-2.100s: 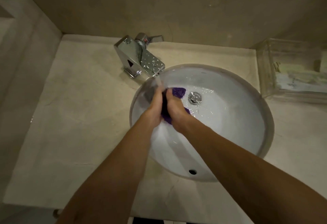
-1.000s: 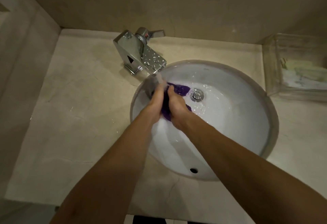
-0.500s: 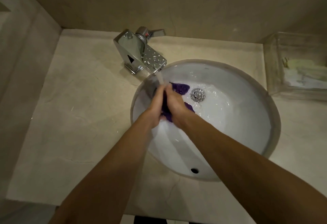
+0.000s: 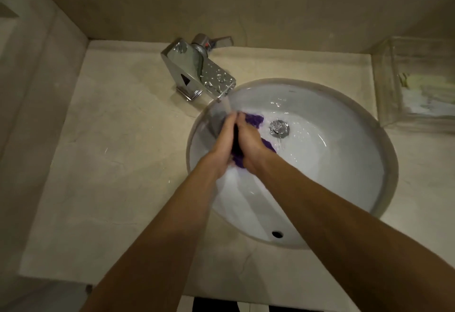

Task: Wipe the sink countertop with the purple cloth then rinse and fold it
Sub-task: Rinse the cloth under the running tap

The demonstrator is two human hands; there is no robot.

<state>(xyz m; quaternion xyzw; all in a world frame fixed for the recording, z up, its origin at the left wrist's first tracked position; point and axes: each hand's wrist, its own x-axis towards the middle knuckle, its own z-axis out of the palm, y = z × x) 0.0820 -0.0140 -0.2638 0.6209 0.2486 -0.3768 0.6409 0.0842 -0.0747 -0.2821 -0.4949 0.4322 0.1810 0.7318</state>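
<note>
Since half a second ago your hands have barely shifted: they stay pressed together under the running water, and the view has only edged a little. Your left hand [image 4: 222, 143] and your right hand [image 4: 248, 143] sit palm to palm with the purple cloth [image 4: 254, 119] squeezed between them, fingers closed around it; purple tufts poke out at the fingertips at 12 o'clock, and more shows by the right wrist at 4 o'clock. Both hands hang inside the sink [image 4: 344, 171], in its 10 o'clock part, right under the stream of water [image 4: 226, 104] that falls from the spout. The drain plug [image 4: 279, 128] lies just beside your right hand at 2 o'clock, with water rippling round it. The overflow hole [image 4: 277, 234] sits near the sink's 6 o'clock wall, between your forearms. The chrome tap [image 4: 199, 70] stands on the worktop [image 4: 110, 164] at 11 o'clock from your hands, its top spotted with drops, its lever pointing right. A clear box [image 4: 416, 82] rests on the worktop at 2 o'clock, well apart from the hands; its contents are too blurred to tell.
</note>
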